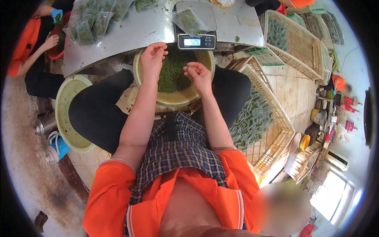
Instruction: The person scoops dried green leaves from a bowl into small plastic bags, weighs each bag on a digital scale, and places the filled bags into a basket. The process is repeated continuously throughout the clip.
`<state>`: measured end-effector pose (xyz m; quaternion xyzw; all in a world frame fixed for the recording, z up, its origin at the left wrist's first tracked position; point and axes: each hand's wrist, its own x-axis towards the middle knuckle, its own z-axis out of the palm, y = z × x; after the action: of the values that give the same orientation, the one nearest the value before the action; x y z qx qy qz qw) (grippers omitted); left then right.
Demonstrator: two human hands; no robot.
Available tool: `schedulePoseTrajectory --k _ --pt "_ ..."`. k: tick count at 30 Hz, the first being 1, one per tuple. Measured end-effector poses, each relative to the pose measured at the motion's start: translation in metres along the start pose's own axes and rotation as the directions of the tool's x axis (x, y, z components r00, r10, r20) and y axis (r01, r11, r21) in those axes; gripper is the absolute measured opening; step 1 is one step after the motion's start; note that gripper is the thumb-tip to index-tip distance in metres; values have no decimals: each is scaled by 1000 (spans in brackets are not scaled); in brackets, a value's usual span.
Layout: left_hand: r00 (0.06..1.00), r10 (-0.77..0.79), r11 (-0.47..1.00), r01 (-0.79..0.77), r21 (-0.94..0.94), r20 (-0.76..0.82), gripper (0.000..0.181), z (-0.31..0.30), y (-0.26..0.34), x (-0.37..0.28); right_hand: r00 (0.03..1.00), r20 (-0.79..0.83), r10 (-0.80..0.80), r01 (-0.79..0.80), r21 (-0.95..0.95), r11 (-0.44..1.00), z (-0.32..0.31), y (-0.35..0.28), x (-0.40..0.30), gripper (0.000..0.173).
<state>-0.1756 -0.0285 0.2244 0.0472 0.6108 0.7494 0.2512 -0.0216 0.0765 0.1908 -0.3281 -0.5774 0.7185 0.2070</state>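
Between my knees stands a round plastic tub (174,100) holding many small green pieces of plant (174,72). My left hand (154,59) is raised over the tub's far left part, beside the table edge, thumb and fingertips together; whether anything is between them cannot be made out. My right hand (200,75) is above the tub's right side, fingers curled, with what looks like a small bit of green at the fingertips. Beyond the hands, on the metal table (124,44), a digital scale (196,41) with a lit display carries a clear plastic bag (188,21) of green pieces.
Several filled bags (102,25) lie at the table's upper left. A plastic crate (268,160) of filled bags stands right of my knee, another crate (296,29) beyond it. A pale basin (66,118) is at my left knee. A co-worker (29,44) sits at far left by a red basin.
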Motion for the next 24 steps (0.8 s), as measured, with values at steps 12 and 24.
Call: schedulePoseTrajectory --k 12,24 --pt "1000 -15 998 16 63 -4 15 1 6 0 868 -118 -483 328 -595 734 18 -94 59 27" --pt "727 602 422 -640 643 329 71 30 40 -12 652 534 -538 576 -810 -105 43 -178 55 15"
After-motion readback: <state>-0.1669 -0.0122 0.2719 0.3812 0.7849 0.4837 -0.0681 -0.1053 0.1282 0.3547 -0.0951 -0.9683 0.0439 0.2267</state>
